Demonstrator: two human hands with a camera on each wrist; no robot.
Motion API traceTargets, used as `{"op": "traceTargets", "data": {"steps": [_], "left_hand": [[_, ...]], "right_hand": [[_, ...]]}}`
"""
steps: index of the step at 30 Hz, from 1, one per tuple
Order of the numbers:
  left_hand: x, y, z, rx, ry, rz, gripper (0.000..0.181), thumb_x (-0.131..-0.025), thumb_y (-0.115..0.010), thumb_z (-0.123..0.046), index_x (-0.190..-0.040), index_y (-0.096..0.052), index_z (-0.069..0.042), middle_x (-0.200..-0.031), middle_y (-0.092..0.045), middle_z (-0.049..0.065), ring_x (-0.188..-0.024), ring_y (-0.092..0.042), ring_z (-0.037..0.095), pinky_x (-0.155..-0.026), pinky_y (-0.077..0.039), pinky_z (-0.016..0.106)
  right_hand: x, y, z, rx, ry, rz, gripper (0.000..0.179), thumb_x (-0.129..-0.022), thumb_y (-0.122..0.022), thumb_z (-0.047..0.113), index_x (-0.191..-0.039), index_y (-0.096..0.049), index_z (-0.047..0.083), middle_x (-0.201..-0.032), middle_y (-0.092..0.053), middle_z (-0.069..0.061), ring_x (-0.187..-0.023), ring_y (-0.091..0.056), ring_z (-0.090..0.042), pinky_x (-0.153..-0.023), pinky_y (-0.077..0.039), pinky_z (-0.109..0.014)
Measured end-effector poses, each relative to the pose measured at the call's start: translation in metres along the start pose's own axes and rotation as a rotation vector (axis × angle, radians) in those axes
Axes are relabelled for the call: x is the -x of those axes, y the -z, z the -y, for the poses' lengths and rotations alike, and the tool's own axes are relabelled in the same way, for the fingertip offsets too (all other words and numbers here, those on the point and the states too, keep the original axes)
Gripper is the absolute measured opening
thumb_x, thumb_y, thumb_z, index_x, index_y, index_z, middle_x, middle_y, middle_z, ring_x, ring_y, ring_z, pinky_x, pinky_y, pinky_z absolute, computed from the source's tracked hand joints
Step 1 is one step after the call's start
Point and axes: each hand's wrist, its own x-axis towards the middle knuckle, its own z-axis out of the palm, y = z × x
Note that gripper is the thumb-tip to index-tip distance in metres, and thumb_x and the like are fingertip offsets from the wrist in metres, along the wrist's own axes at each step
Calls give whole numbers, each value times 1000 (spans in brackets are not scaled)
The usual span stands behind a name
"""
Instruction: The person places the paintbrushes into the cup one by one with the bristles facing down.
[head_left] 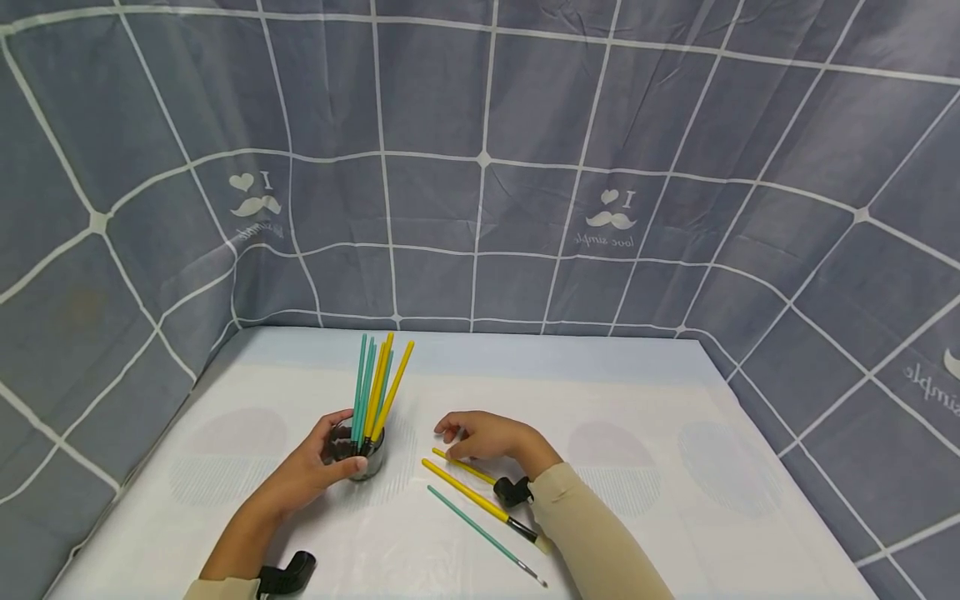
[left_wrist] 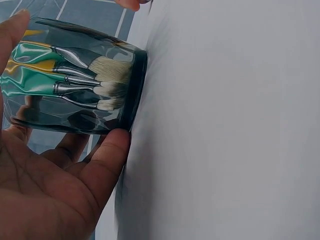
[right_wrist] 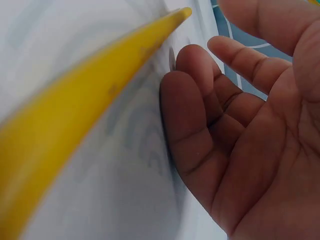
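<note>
A clear glass cup (head_left: 372, 467) stands on the table at left of centre, gripped by my left hand (head_left: 300, 475) with thumb and fingers around its sides. Several teal and yellow paintbrushes (head_left: 372, 387) lean in it; the left wrist view shows their pale bristles (left_wrist: 111, 75) down inside the glass. My right hand (head_left: 491, 435) hovers low over the table, fingers loosely bent and holding nothing. Just below it lies a yellow paintbrush (head_left: 474, 471), partly covered by my wrist. In the right wrist view a yellow handle (right_wrist: 95, 92) passes beside the fingers, apart from them.
Nearer to me, a thicker yellow paintbrush (head_left: 465, 490) and a thin teal paintbrush (head_left: 480, 533) lie slanted on the white tablecloth (head_left: 390, 550). A grey curtain (head_left: 435, 208) with white grid lines hangs behind the table and along both sides.
</note>
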Motion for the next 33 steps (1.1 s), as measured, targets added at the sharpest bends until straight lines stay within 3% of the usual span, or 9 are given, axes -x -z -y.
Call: {"op": "traceTargets", "data": {"steps": [14, 33], "left_hand": [[-2, -2, 1, -24, 43, -20, 81, -90, -75, -25, -151, -24, -14, -140, -44, 24, -124, -49, 38, -95, -43, 47], [-1, -2, -2, -49, 56, -26, 82, -90, -76, -25, -152, -24, -13, -141, -44, 25, -123, -49, 36, -95, -43, 47]], "right_hand": [[-4, -1, 0, 103, 13, 36, 36, -89, -74, 10, -122, -64, 19, -104, -53, 5, -93, -48, -11, -81, -41, -27], [-5, -6, 4, 209, 49, 25, 32, -88, -70, 2, -114, -68, 20, -98, -50, 3, -91, -45, -12, -81, -41, -25]]}}
